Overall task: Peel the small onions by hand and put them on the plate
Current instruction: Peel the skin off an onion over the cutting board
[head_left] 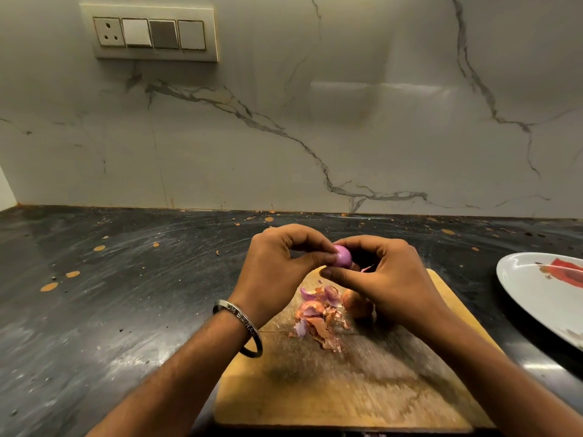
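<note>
A small purple onion (pixel 343 257), mostly peeled, is held up above the wooden cutting board (pixel 347 389). My left hand (pixel 277 266) pinches its left side with thumb and fingertips. My right hand (pixel 381 275) curls round its right side, thumb stretched under it. A thin strip of skin (pixel 367 268) hangs by my right fingers. A pile of loose onion skins (pixel 318 316) lies on the board below. One unpeeled brown onion (pixel 356 305) sits on the board, partly hidden by my right hand. The white plate (pixel 533 298) with a red pattern lies at the right edge.
The dark stone counter (pixel 126 294) is smeared and dotted with orange spots. A marble wall (pixel 315 121) stands behind it, with a socket and switch panel (pixel 151 33) at the upper left. A metal bangle (pixel 243 329) circles my left wrist.
</note>
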`<state>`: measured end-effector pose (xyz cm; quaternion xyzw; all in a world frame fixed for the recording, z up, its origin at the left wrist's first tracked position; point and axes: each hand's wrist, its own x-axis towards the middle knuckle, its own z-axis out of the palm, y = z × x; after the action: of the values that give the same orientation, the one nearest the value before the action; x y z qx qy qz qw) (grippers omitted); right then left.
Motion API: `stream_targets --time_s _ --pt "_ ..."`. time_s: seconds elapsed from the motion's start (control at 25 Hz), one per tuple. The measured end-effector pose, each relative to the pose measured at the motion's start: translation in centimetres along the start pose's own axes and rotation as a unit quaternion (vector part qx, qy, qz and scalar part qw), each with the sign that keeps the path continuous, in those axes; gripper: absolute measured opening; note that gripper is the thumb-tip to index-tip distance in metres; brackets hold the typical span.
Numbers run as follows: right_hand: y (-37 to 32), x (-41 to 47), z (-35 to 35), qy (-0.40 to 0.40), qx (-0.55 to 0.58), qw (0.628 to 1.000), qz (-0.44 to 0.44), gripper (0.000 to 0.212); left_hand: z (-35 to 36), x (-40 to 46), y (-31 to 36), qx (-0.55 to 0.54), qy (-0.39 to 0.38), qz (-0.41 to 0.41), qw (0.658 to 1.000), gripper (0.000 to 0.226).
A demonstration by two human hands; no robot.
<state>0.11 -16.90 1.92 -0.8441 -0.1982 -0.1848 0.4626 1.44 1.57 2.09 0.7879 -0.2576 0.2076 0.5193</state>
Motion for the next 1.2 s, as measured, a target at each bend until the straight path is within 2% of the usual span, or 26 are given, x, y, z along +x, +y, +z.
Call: stream_targets --time_s 0.16,0.2,0.32,0.36,0.44,0.48,0.52,0.6,0.72,0.84,0.96,1.08,1.2 --pt "0.62 0.11 -0.19 0.046 -0.004 0.999 0.022 0.035 -0.06 0.16 -0.03 0.028 0.027 0.009 0.999 0.006" --pt "0.77 0.21 -0.25 0.059 -0.004 0.998 0.029 0.035 -0.09 0.17 -0.06 0.033 0.021 -0.004 0.999 0.012" --pt "0.96 0.29 -0.35 0.071 -0.007 0.997 0.033 0.041 0.11 -0.05 -0.16 0.077 -0.076 -0.06 0.992 0.038" --pt "0.92 0.25 -0.33 0.068 -0.013 0.997 0.03 0.044 0.26 -0.22 -0.18 0.11 -0.105 -0.071 0.986 0.038" --pt "0.93 0.22 -0.3 0.065 -0.026 0.997 0.026 0.048 0.24 -0.27 -0.47 0.132 -0.114 -0.077 0.982 0.022" --pt "0.99 0.22 -0.36 0.066 -0.03 0.997 0.026 0.05 0.13 -0.22 -0.53 0.121 -0.1 -0.077 0.985 0.013" --pt "1.0 0.21 -0.44 0.067 -0.032 0.997 0.027 0.051 -0.02 -0.16 -0.53 0.108 -0.082 -0.077 0.988 0.014" --pt "0.82 0.25 -0.52 0.062 -0.032 0.997 0.027 0.057 -0.26 0.01 -0.62 0.059 -0.052 -0.08 0.994 0.026" --pt "0.5 0.14 -0.36 0.047 -0.028 0.998 0.021 0.059 -0.18 -0.03 -0.34 -0.034 -0.066 -0.097 0.993 0.037" --pt "0.23 0.02 -0.24 0.026 -0.023 0.999 0.009 0.046 -0.1 -0.08 -0.26 -0.053 -0.051 -0.106 0.992 0.021" --pt "0.14 0.03 -0.15 0.006 -0.021 1.0 0.003 0.046 -0.38 0.03 -0.25 -0.09 -0.033 -0.124 0.988 0.015" --pt "0.36 0.01 -0.01 0.005 -0.04 0.999 -0.003 0.045 -0.14 -0.02 0.03 -0.175 -0.059 -0.164 0.969 0.021" --pt "0.49 -0.08 0.04 0.013 -0.035 0.999 -0.006 0.047 0.13 -0.11 0.17 -0.213 -0.083 -0.17 0.959 0.032"
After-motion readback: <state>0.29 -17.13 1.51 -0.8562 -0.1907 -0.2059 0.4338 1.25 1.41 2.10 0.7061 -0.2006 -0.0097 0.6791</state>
